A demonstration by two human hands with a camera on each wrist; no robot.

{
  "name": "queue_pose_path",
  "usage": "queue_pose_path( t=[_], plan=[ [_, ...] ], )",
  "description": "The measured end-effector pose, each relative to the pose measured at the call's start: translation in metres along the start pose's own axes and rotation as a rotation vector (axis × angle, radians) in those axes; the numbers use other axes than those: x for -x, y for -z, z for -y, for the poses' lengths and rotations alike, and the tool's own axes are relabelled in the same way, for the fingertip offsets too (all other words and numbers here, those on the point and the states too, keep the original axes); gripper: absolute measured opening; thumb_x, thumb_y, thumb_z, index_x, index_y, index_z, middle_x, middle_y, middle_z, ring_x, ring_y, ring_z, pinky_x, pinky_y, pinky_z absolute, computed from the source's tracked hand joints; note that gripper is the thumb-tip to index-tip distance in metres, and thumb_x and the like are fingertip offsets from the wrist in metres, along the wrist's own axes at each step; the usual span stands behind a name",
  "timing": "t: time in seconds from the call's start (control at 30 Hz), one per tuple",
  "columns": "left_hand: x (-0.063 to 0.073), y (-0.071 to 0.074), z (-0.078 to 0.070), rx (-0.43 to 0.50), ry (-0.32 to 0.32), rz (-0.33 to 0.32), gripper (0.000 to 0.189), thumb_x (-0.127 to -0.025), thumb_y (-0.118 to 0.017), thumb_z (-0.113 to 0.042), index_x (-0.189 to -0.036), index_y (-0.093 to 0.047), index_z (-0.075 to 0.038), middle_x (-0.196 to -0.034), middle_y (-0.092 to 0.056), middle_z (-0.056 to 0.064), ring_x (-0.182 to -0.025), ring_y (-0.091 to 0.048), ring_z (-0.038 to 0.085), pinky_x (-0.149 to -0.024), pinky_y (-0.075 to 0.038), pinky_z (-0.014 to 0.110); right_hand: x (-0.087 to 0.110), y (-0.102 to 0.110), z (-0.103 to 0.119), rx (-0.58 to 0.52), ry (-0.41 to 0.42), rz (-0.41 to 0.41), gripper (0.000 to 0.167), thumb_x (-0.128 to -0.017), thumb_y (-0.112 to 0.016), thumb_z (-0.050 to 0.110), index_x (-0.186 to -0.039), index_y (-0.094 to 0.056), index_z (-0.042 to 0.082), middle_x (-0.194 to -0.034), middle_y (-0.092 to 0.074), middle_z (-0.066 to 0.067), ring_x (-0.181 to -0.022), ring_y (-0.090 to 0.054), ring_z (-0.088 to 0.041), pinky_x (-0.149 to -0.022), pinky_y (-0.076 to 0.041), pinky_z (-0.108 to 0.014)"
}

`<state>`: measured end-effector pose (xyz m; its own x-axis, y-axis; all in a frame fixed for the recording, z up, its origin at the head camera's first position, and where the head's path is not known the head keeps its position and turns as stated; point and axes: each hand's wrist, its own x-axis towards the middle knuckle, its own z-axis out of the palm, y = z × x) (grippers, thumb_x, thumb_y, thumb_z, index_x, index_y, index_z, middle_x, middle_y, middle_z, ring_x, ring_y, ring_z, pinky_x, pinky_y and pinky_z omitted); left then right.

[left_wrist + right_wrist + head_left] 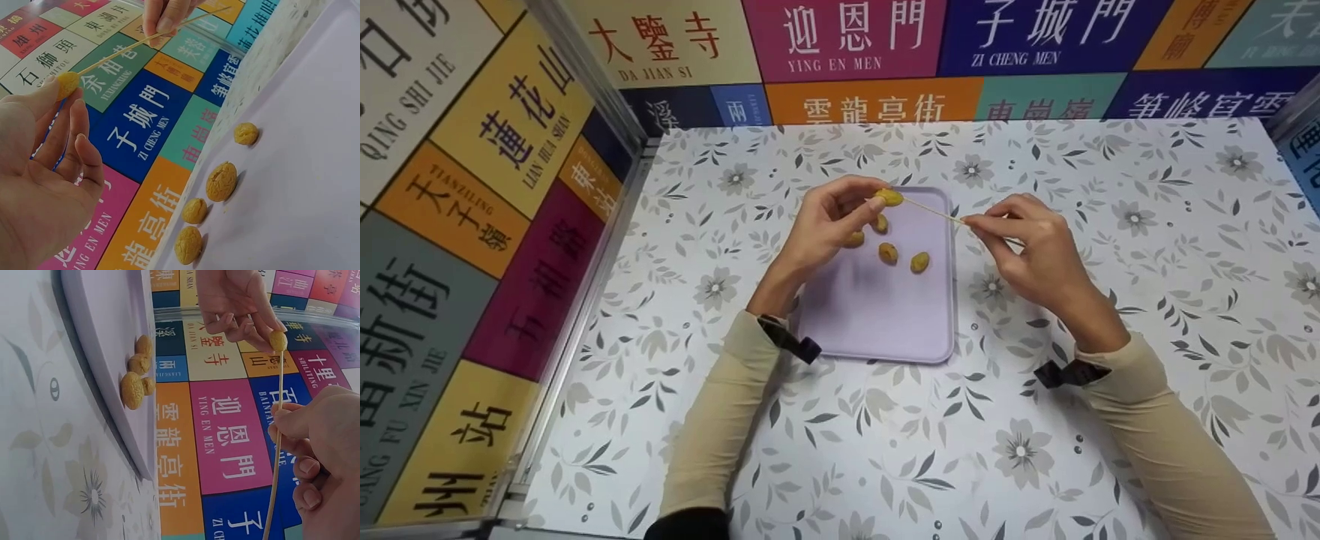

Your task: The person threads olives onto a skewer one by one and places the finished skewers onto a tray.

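Observation:
My left hand [826, 225] pinches a wrinkled yellow-brown oval fruit [889, 196] between thumb and fingertips, above the far end of a lilac tray [877, 322]. A thin bamboo skewer [931, 211] runs from this fruit to my right hand [1031, 244], whose thumb and fingers pinch it partway along. In the left wrist view the skewer [121, 52] meets the fruit [68, 85]; how deep its tip sits is hidden. Past the right fingers, the skewer's other end sticks out in the right wrist view. Several similar fruits [221, 181] lie on the tray.
The tray stands on a table [1020, 390] with a white floral covering. Panels [847, 45] with coloured blocks of lettering rise behind the table and along its left side. Both wrists carry small black cameras [1072, 373].

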<state>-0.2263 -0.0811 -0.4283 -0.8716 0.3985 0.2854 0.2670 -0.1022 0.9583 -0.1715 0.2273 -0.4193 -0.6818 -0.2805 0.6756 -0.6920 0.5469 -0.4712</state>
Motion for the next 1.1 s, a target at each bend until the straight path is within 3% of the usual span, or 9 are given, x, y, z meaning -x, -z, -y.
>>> queue_pose_path(
  t=[0.57,0.8,1.1],
  plan=[
    [-0.001,-0.004,0.001,0.021,-0.004,-0.002,0.024,-0.106,-0.072,-0.018,-0.128,-0.075,-0.011,-0.109,-0.079,0.012,-0.082,-0.072,0.024,-0.054,-0.042,0.027,-0.009,0.0,0.004,0.003,-0.007,0.009,0.014,-0.099,-0.076,0.001,-0.106,-0.087,0.006,-0.092,-0.073,-0.014,-0.085,-0.062,-0.028,-0.076,-0.042,-0.029],
    [-0.006,-0.008,-0.001,0.056,-0.028,-0.021,0.03,-0.109,-0.066,-0.018,-0.138,-0.069,-0.011,-0.108,-0.075,0.014,-0.086,-0.07,0.037,-0.07,-0.055,0.03,-0.013,-0.002,0.008,-0.009,-0.022,-0.002,0.016,-0.1,-0.078,0.005,-0.112,-0.087,0.009,-0.094,-0.076,-0.011,-0.084,-0.063,-0.026,-0.076,-0.041,-0.029],
    [-0.007,0.0,-0.001,0.043,-0.09,-0.063,0.025,-0.11,-0.065,-0.014,-0.132,-0.073,-0.006,-0.119,-0.075,0.014,-0.095,-0.071,0.029,-0.082,-0.059,0.035,-0.007,0.006,0.0,0.075,-0.064,0.109,0.02,-0.097,-0.082,0.01,-0.116,-0.086,0.013,-0.098,-0.083,-0.007,-0.075,-0.056,-0.019,-0.07,-0.038,-0.023]
  ],
)
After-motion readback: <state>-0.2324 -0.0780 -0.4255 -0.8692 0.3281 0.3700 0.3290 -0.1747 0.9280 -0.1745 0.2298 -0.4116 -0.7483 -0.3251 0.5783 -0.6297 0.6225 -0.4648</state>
